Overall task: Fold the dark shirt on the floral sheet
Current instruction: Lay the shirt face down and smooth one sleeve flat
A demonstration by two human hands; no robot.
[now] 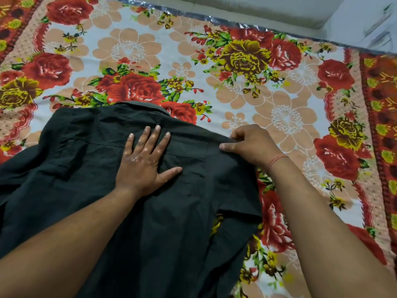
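Observation:
The dark shirt (90, 173) lies back-up on the floral sheet (214, 67), collar at the far end, body reaching to the near edge of the view. My left hand (146, 160) lies flat on the upper back just below the collar, fingers spread. My right hand (251, 145) pinches the shirt's right shoulder edge between thumb and fingers. The right side of the shirt is turned inward, with a short sleeve lying over the body. The left sleeve spreads out toward the left edge.
The sheet covers most of the view, with a red patterned border (378, 117) along the right. Beyond its far edge runs a shiny dark strip (214, 19), then pale floor and a white wall (354, 16).

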